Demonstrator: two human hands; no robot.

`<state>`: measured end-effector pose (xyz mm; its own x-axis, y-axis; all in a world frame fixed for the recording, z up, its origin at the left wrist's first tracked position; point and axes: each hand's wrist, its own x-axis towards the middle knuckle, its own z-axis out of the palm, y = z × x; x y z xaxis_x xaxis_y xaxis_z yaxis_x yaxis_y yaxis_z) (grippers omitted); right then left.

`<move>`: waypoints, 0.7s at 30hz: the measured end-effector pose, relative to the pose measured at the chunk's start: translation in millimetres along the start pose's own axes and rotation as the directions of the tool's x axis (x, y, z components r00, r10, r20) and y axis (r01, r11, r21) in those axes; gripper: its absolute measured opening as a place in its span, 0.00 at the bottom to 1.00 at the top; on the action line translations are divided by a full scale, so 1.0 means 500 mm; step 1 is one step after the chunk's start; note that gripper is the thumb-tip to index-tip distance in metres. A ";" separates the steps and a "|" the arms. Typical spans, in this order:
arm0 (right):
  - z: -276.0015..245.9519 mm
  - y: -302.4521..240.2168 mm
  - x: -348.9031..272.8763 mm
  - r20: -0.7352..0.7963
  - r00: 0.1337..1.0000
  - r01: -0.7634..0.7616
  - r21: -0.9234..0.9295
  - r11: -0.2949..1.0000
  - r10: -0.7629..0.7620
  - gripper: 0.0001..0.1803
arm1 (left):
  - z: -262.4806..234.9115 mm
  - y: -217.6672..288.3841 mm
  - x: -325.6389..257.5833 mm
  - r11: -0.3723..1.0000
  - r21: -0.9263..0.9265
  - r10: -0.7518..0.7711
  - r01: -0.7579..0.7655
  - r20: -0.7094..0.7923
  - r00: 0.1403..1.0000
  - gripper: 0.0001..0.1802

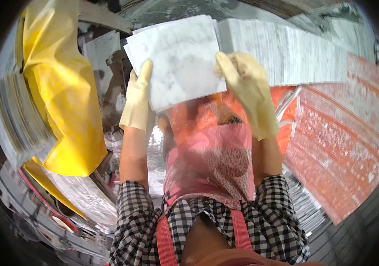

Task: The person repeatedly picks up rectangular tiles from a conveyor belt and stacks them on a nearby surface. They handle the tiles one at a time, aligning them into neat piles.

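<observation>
I hold a small stack of thin, square white-and-grey mottled slabs (183,62), raised and tilted in front of me. Their upper and left edges are slightly fanned. My left hand (140,86), in a pale yellow rubber glove, grips the left edge with the thumb on the front face; its other fingers are hidden behind. At the right edge is my right hand (245,82), gloved alike. One of its digits points up against the slabs' edge while the rest look curled. Motion blurs these fingers, and whether they grip anything is unclear.
A long row of pale slabs (282,51) stands on edge at the far right. Below it spreads an orange, white-dusted sheet (340,146). At left, a yellow cover (63,93) drapes beside more stacked slabs (14,117). A pink apron (207,164) hangs before me.
</observation>
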<state>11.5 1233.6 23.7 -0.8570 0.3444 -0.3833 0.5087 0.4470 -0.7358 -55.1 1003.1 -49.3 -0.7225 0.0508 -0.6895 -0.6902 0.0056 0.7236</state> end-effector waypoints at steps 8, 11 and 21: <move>0.169 0.139 -0.086 0.743 0.665 -0.559 0.437 0.705 0.067 0.40 | 0.020 0.044 -0.011 0.933 0.351 0.010 -0.075 0.182 0.983 0.45; 0.173 0.162 -0.090 0.684 0.728 -0.573 0.637 0.516 -0.036 0.40 | 0.015 0.042 -0.010 0.894 0.433 0.018 -0.113 0.216 0.976 0.44; 0.155 0.221 -0.087 0.538 0.821 -0.559 0.687 0.465 0.192 0.52 | -0.006 0.033 0.067 0.619 0.774 -0.092 -0.135 0.242 0.966 0.49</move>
<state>98.5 1204.3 -84.2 -0.6499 -0.0759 -0.7562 0.6591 -0.5518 -0.5111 -90.6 1001.9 -60.6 -0.6247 0.2905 -0.7248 -0.2980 0.7693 0.5651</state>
